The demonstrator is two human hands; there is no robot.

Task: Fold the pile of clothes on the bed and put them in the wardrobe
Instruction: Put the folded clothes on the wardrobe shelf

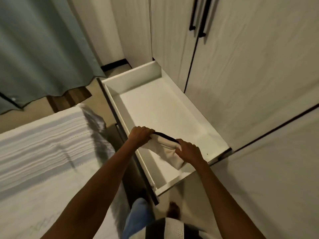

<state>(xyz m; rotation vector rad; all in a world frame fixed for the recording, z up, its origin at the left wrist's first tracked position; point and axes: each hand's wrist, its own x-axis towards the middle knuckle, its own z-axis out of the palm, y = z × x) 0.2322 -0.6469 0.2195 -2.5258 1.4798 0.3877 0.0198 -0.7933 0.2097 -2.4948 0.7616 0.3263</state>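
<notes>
head view, left hand (140, 135) and right hand (189, 150) fingers curled gripping folded cream garment (168, 149), above open white drawer (165, 107)

Teal curtain (43, 49) hangs over a beige floor (25, 116) near a dark skirting (114, 63).

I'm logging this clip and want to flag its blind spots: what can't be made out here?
Head view only:
- Folded white garment: its type and fold are unclear; the left hand and right hand cover its ends.
- Wardrobe doors: shut, so the inside is hidden.
- Drawer: its near corner sits behind the arms.
- Bed: cut off by the left edge, so any remaining pile is unseen.
</notes>
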